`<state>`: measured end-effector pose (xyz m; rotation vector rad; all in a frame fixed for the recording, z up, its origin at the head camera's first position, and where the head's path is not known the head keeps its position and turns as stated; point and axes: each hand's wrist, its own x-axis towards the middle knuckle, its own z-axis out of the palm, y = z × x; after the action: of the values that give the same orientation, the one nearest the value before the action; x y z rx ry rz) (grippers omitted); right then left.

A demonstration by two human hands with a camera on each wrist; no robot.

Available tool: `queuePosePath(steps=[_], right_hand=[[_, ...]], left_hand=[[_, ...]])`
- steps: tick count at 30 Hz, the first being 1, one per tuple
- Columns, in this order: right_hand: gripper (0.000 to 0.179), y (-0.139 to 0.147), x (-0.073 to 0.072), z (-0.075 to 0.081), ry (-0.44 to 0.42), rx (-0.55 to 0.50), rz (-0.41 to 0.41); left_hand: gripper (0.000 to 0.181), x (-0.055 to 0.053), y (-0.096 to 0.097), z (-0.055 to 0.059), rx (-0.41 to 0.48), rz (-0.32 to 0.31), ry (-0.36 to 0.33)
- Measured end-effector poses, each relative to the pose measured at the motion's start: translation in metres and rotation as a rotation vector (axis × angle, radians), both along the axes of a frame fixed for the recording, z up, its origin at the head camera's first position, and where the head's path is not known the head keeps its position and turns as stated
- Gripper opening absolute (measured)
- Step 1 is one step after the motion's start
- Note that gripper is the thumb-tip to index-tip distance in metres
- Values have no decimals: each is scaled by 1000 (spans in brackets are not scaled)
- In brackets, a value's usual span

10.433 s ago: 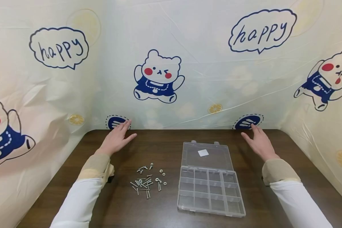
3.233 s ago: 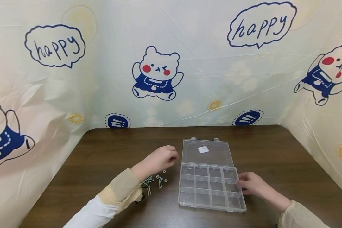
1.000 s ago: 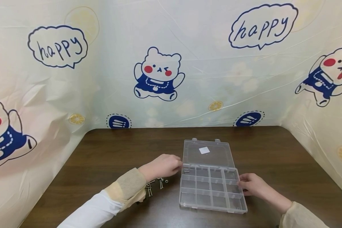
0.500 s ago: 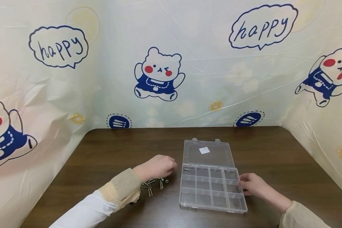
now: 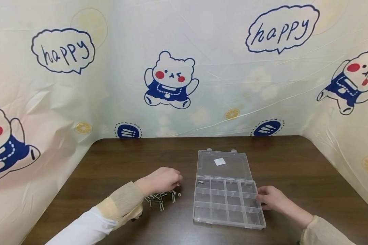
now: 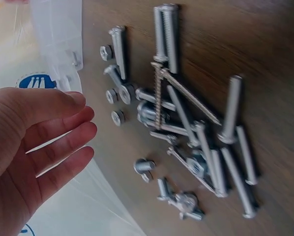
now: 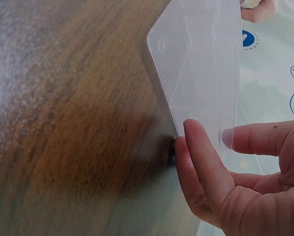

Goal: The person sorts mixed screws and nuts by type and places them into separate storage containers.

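Observation:
My left hand (image 5: pixel 160 179) hovers over the far side of a loose pile of metal screws (image 5: pixel 161 204). In the left wrist view its fingers (image 6: pixel 63 160) are loosely bent and hold nothing, above the screws and several nuts (image 6: pixel 117 117). My right hand (image 5: pixel 271 198) grips the right side wall of a clear compartment box (image 5: pixel 227 223). The right wrist view has its thumb (image 7: pixel 250 139) on one side of that wall and fingers on the other. One small screw (image 5: pixel 201 182) lies in the box's far left compartment.
The clear lid (image 5: pixel 224 172) is folded back flat behind the box, with a white square label (image 5: pixel 219 161) on it. All of this rests on a dark wooden table (image 5: pixel 135 153). A printed curtain (image 5: pixel 214 92) hangs along its back and sides.
Over the last second my left hand has drawn back leftward from the box to the screw pile. A small screw now lies in the compartment, bare about three seconds ago. The right hand has stayed put.

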<state>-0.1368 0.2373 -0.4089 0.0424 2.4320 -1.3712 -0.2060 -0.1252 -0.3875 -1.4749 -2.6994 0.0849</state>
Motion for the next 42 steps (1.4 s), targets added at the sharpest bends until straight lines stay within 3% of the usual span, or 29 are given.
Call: queuePosePath(steps=[21,31,42], right_hand=[[32,0,0,-3,5,-9,-7],[32,0,0,-3,13,-5,-5],[32,1,1,-4,18,2,-11]], left_hand=[[17,4,-39,-6,25,81,-80],[28,4,-50,-14,57,93,-87],[21,4,-60,-14,71,147,-144]])
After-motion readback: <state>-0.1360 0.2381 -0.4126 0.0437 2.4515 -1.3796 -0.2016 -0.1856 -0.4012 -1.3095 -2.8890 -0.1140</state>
